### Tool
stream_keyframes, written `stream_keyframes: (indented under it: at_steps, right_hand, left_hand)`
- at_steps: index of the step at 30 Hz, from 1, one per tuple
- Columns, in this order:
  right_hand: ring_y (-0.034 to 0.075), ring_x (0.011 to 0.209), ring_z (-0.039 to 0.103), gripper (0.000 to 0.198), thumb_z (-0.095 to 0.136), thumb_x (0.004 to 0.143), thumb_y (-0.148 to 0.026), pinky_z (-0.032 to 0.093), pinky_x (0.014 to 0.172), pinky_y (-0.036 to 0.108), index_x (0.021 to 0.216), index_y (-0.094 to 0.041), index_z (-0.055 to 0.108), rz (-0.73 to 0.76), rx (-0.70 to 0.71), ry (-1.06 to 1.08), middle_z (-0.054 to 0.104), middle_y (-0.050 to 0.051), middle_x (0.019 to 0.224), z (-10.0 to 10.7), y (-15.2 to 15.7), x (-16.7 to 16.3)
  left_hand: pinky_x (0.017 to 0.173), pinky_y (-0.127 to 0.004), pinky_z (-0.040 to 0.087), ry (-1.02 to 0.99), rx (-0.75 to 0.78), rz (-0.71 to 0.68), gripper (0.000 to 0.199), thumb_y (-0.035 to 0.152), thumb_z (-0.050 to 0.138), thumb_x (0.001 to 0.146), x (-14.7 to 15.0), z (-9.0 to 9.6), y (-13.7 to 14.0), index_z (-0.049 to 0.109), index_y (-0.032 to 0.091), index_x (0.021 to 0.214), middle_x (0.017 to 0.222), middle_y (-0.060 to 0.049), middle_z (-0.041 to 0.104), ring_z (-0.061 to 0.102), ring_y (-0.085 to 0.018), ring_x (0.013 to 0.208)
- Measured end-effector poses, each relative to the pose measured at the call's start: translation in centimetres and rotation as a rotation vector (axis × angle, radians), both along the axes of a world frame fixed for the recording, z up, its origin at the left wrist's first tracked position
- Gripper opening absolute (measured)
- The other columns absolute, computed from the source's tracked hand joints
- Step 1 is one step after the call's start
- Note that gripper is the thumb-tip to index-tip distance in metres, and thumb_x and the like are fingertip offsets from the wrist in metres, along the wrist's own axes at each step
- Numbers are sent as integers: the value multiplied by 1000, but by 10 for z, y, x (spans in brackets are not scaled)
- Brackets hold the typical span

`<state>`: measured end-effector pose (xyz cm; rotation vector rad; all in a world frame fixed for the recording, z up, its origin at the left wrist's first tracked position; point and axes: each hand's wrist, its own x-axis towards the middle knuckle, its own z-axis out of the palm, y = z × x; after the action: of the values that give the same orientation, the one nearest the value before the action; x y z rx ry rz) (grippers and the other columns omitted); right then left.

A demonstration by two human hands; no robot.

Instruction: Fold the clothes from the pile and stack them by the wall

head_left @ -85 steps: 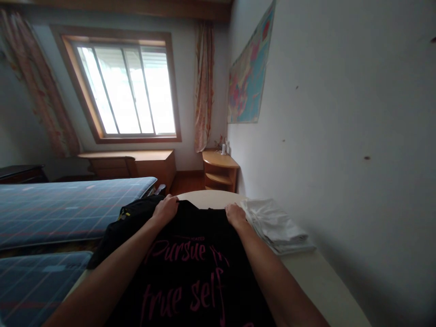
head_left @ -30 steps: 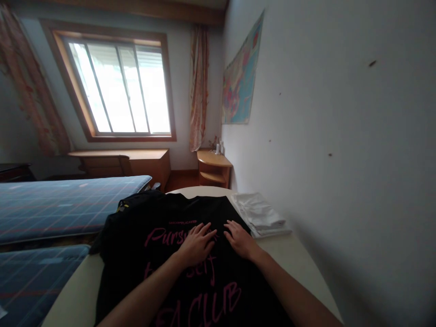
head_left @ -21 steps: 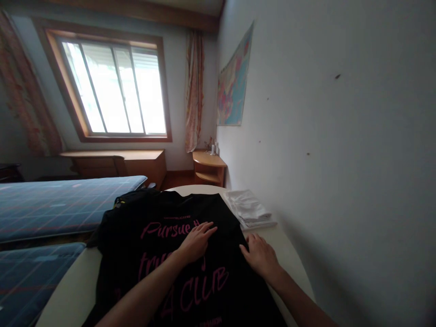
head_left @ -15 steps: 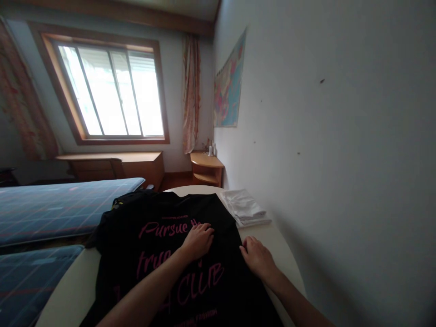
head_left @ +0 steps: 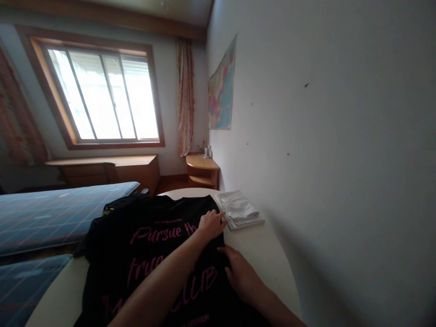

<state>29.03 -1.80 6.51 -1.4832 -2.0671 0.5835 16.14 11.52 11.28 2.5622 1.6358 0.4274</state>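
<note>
A black T-shirt [head_left: 112, 240] with pink lettering lies spread out, print side up, on a round pale table [head_left: 269, 254]. Across the print reaches my left arm, and my left hand [head_left: 211, 225] rests on the shirt's far right part with its fingers apart. Its fingertips come close to a folded white cloth [head_left: 238, 208]. My right hand [head_left: 240, 272] lies at the right edge of the shirt, thumb and index finger apart and touching the fabric. The rest of its fingers are hidden from view.
Left of the table are blue plaid mattresses [head_left: 68, 209]. A grey-white wall [head_left: 327, 181] runs close along the right side. Beyond stand a wooden desk [head_left: 136, 161] and a small corner shelf [head_left: 203, 162], beneath a window [head_left: 105, 95] and a map [head_left: 222, 91].
My left hand has slid over the shirt towards its right edge and the white cloth. My right hand has shifted inward and nearer, its fingers less curled. The camera view has turned slightly right.
</note>
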Motion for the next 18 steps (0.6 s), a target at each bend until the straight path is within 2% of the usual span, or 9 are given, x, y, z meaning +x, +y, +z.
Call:
stream_keyframes:
  at_steps: [2,5,7,9,11,15,18]
  right_hand:
    - [20,132,48,70,47,67,-1,31,116,34,134,-16,53,20,-7,-8,53,11,142,4,-6,0]
    - [21,129,52,71,48,69,-3,34,114,35,138,-16,50,-9,-53,-8,55,12,139,15,-14,1]
    - [22,126,54,71,49,70,-4,37,112,35,140,-16,48,-40,-92,-11,55,13,138,25,-17,3]
    - [23,125,54,68,50,71,-6,37,112,35,138,-15,49,-38,-103,5,55,13,137,34,-19,2]
    - [22,125,53,63,51,72,-7,36,112,35,134,-15,53,1,-81,54,57,12,134,45,-20,-1]
    - [20,122,55,53,53,75,-13,37,110,33,128,-20,58,127,-42,204,62,7,127,68,-27,-23]
    - [19,121,56,57,57,74,-14,38,109,31,130,-24,57,233,-84,279,62,4,128,77,-36,-46]
  left_hand:
    - [90,-44,49,9,-22,13,37,45,52,91,6,0,4,68,27,119,116,-13,64,60,-32,112]
    - [90,-40,49,-8,-51,58,27,28,51,90,8,-2,7,73,21,104,111,-14,65,62,-30,109]
    - [88,-38,50,-42,-60,93,30,19,48,88,3,-5,8,73,20,105,110,-14,66,65,-28,104]
    - [89,-36,50,-91,-61,129,36,17,49,86,-6,-5,9,70,23,115,115,-12,67,66,-26,103]
    - [91,-34,49,-143,-65,165,42,17,51,84,-20,-3,11,66,25,123,120,-10,67,66,-25,106]
    - [95,-31,48,-232,-79,259,42,20,53,86,-62,1,17,64,25,126,125,-6,67,63,-23,113]
    - [95,-31,48,-281,-82,360,42,20,51,88,-101,-3,16,61,24,129,127,-6,66,63,-23,113]
